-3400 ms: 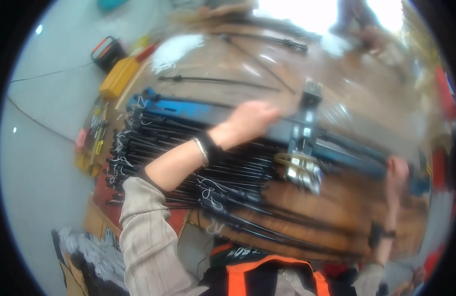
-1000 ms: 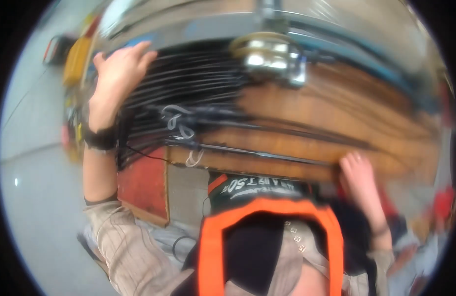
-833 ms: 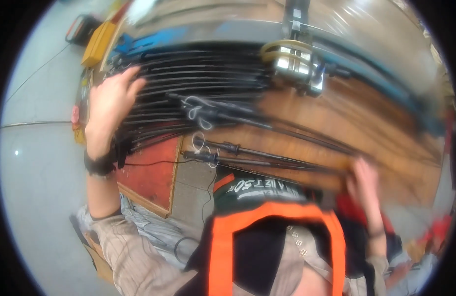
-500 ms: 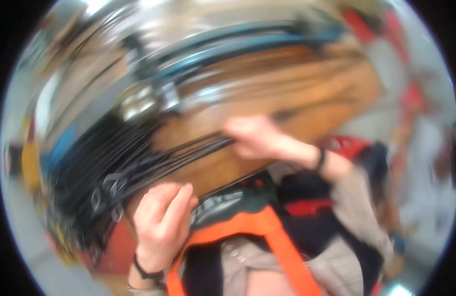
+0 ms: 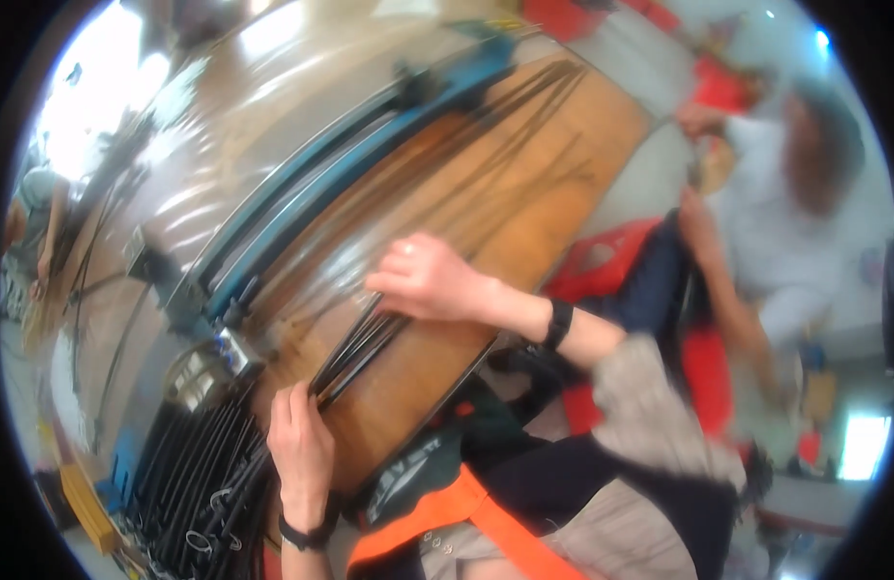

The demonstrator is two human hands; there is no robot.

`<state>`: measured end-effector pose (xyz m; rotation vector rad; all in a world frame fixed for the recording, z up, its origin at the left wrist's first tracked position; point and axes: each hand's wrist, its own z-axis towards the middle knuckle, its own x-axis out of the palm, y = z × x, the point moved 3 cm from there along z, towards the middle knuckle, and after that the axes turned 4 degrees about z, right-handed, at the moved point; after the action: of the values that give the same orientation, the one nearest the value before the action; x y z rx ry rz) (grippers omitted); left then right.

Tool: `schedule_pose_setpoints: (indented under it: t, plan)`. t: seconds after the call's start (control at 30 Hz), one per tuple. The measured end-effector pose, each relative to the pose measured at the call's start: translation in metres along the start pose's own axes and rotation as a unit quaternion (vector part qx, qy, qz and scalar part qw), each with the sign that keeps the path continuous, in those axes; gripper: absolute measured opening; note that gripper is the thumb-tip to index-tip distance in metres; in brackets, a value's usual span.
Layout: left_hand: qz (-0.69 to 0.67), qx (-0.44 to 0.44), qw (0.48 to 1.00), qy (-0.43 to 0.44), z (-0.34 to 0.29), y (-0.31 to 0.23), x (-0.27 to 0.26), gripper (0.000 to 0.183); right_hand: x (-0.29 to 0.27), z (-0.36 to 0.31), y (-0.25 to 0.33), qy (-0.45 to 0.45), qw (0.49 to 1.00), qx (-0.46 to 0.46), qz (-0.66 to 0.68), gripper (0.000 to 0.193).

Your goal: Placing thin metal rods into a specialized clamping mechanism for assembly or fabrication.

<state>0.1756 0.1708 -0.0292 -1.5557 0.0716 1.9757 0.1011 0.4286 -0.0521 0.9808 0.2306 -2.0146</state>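
Observation:
Thin black rods [image 5: 362, 350] run in a bundle between my two hands, over the wooden tabletop [image 5: 432, 362]. My right hand [image 5: 423, 280] is closed round their upper end, palm down. Lower and to the left, my left hand [image 5: 300, 445] has its fingers curled on the other end of the bundle. Beside that hand lies a big pile of black rods [image 5: 191, 464], some with metal rings at their ends. Just beyond it is a small shiny metal fixture [image 5: 201, 375].
A long blue metal rail frame [image 5: 346, 155] lies along the bench, with brown rods [image 5: 510, 135] beside it. Red plastic stools [image 5: 602, 261] stand off the right edge. A person in a white top [image 5: 785, 203] sits at the right; another person [image 5: 41, 217] is at the far left.
My view has turned, and the table now slants up to the right. The rods remain in my right hand. My left hand, apart from the bundle's near side before, now has its fingers on it.

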Motion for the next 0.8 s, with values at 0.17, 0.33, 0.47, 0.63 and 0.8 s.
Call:
schedule_pose_setpoints:
  t: [0.17,0.33,0.47,0.63,0.8]
  plan:
    - [0.066,0.010,0.996,0.060,0.006,-0.026,-0.025,0.035,-0.024,0.007,-0.008,-0.052,0.998,-0.015,0.011,0.022]
    - [0.097,-0.035,0.977,0.188,0.018,-0.039,-0.059,0.039,-0.033,0.001,0.003,-0.074,0.995,-0.027,0.064,0.022]
    - [0.089,0.006,0.989,0.114,0.021,-0.027,-0.085,0.034,-0.034,-0.009,-0.014,-0.126,0.983,0.001,0.137,0.020]
    - [0.127,-0.035,0.991,0.023,0.012,0.026,-0.141,0.029,-0.028,-0.026,-0.046,-0.190,0.972,0.097,0.098,0.019]
    - [0.266,-0.077,0.957,-0.089,0.005,0.080,-0.205,0.032,-0.005,-0.010,-0.061,-0.140,0.975,0.161,0.070,0.016]
